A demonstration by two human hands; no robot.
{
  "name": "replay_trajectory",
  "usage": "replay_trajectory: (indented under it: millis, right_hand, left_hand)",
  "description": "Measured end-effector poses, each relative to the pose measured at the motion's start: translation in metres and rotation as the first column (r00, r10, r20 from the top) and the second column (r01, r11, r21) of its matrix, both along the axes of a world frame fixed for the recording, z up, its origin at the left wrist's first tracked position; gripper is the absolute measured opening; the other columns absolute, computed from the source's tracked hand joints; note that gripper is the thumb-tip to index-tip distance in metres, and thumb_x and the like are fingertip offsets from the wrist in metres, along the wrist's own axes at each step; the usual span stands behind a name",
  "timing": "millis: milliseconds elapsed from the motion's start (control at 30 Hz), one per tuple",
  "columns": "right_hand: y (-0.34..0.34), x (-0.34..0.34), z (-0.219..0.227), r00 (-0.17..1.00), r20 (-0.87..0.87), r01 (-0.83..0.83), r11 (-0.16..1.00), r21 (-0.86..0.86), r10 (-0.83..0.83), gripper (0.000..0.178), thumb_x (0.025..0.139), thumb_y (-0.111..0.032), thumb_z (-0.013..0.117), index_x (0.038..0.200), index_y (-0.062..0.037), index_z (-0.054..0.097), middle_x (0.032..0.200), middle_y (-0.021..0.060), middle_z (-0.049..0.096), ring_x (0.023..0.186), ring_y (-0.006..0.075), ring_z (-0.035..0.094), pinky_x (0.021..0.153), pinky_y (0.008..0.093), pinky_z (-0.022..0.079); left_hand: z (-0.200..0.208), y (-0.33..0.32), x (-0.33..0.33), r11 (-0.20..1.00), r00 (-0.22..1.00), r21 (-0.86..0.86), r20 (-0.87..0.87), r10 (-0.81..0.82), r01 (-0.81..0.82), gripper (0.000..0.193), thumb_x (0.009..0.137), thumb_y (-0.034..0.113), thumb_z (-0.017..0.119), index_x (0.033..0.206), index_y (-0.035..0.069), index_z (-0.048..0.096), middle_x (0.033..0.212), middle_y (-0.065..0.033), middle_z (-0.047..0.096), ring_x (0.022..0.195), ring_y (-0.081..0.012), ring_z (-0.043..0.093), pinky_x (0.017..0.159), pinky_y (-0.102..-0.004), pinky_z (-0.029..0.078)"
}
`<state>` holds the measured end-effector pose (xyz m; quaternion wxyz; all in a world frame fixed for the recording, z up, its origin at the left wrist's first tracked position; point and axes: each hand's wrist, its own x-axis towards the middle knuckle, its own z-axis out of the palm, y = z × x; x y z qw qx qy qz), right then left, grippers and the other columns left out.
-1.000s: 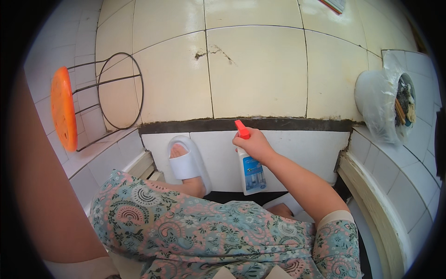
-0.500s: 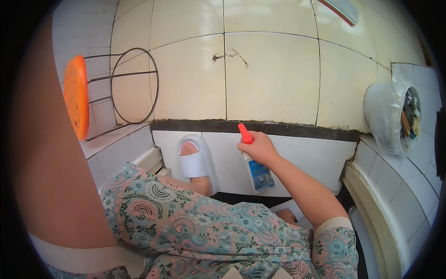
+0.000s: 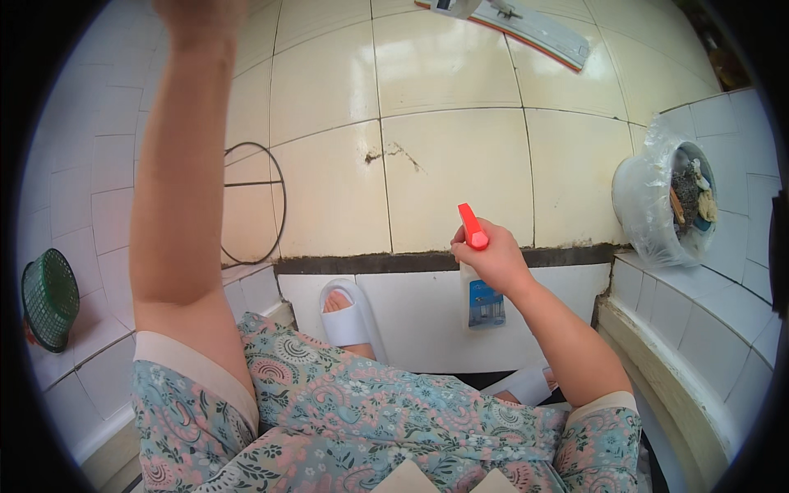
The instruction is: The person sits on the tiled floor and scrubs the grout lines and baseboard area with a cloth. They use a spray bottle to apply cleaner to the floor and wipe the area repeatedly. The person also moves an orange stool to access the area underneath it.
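In my right hand (image 3: 498, 256) is a spray bottle (image 3: 486, 302) with a red trigger head and a blue label. My fingers wrap round its neck, and it hangs upright above the white tiled step. My left arm stretches up the left side of the view. Only the wrist and part of my left hand (image 3: 200, 11) show at the top edge, so its fingers are out of sight. Beyond the forearm stands a stool's round black wire frame (image 3: 284, 201); the arm hides its seat.
Cream floor tiles (image 3: 456, 177) with a dark chip lie ahead. A flat mop head (image 3: 534, 37) rests at the far side. On the right ledge is a bag-lined bin (image 3: 641, 205) of rubbish. A green basket (image 3: 51, 300) sits at left. My white slippers (image 3: 345, 324) are below.
My left arm has swung outward and forward, now covering the stool's orange seat. The view has shifted, bringing the green basket and more of the mop into sight. My right hand still holds the spray bottle.
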<state>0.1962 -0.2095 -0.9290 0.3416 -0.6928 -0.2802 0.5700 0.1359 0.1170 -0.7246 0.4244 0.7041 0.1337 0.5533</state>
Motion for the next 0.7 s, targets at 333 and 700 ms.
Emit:
replay_trajectory:
  millis: [333,700]
  right_hand:
    - [0.013,0.051,0.035,0.964,0.049,0.245,0.943,0.226,-0.262,0.018,0.074,-0.021,0.063,0.082,-0.0048,0.061,0.068,0.0044,0.059,0.064,0.0159,0.054,0.064,0.0293,0.046]
    - [0.025,0.11,0.056,0.717,0.151,0.434,0.605,0.667,-0.681,0.024,0.079,-0.01,0.064,0.102,-0.0055,0.058,0.079,0.0013,0.064,0.073,0.011,0.061,0.069,0.0256,0.048]
  left_hand:
    - [-0.049,-0.051,0.005,0.984,0.938,-0.157,-0.322,-0.13,0.082,0.036,0.083,0.019,0.067,0.114,0.005,0.055,0.105,-0.0063,0.06,0.096,-0.0133,0.056,0.084,-0.0308,0.048]
    - [-0.052,-0.082,0.011,0.966,0.945,-0.256,-0.31,-0.103,0.021,0.035,0.082,0.018,0.067,0.112,0.008,0.054,0.107,-0.004,0.056,0.094,-0.0116,0.051,0.084,-0.0248,0.042]
